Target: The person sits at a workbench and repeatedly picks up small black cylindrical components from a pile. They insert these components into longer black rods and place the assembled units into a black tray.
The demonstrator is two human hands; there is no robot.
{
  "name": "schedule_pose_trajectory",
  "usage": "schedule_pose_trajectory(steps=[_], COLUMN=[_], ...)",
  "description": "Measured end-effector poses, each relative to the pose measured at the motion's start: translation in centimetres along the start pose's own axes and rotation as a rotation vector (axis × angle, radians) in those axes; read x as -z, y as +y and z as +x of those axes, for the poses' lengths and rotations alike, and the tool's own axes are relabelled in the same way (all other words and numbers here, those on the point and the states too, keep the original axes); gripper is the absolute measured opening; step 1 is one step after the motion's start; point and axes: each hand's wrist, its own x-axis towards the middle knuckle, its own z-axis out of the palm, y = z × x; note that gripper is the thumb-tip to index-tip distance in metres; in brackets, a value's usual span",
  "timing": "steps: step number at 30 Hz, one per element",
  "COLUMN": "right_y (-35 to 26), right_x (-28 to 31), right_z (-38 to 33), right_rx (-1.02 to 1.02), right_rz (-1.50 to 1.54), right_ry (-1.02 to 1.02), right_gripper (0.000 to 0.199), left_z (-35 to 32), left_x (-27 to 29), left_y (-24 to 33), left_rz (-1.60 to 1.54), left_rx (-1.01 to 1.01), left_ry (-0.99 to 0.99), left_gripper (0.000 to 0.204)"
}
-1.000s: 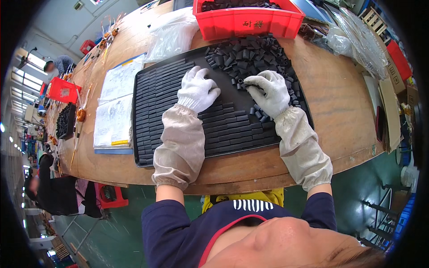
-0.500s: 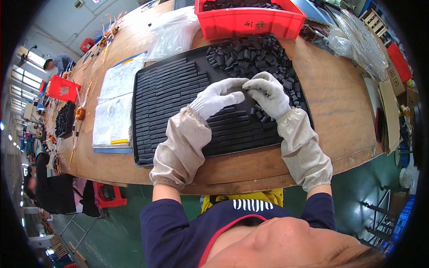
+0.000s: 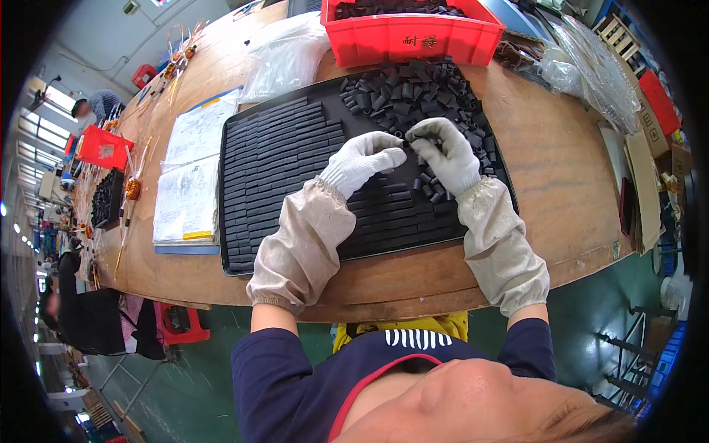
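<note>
Over a black tray [image 3: 244,266] both my hands work close together in white gloves. My left hand [image 3: 363,161] is closed, thumb and forefinger nearly meeting; what it pinches is hidden. Opposite it, my right hand [image 3: 447,155] has its fingers curled toward the thumb, and what they hold is too small to make out. A short black tube [image 3: 399,135] shows at the gap between the fingertips; I cannot tell which hand touches it. Rows of black tubes [image 3: 277,159] lie closely packed in the tray's left and near parts. A loose pile of black tubes [image 3: 406,92] fills the far right.
A red bin [image 3: 413,37] of black pieces stands beyond the tray. Clear plastic bags [image 3: 284,63] and an open paper folder [image 3: 186,173] lie on the left. Plastic wrap [image 3: 598,70] and cardboard [image 3: 644,192] line the right edge. A person [image 3: 111,317] is at far left.
My hands have drawn slightly apart at the fingertips, and my left hand's fingers have bent in. A short black tube now shows between them.
</note>
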Motion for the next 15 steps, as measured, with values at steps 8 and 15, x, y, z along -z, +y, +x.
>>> schedule_pose_trajectory(steps=[8, 15], right_y=[-0.69, 0.12], right_x=[0.33, 0.31], right_z=[-0.16, -0.06], right_rx=[-0.191, -0.125], right_rz=[0.380, 0.167], right_ry=[-0.125, -0.041], right_gripper=[0.014, 0.015], left_z=[0.15, 0.23], left_x=[-0.32, -0.66], left_y=[-0.39, -0.71], left_rz=[0.012, -0.064], left_rx=[-0.006, 0.006], left_ry=[-0.020, 0.015], left_gripper=[0.035, 0.039])
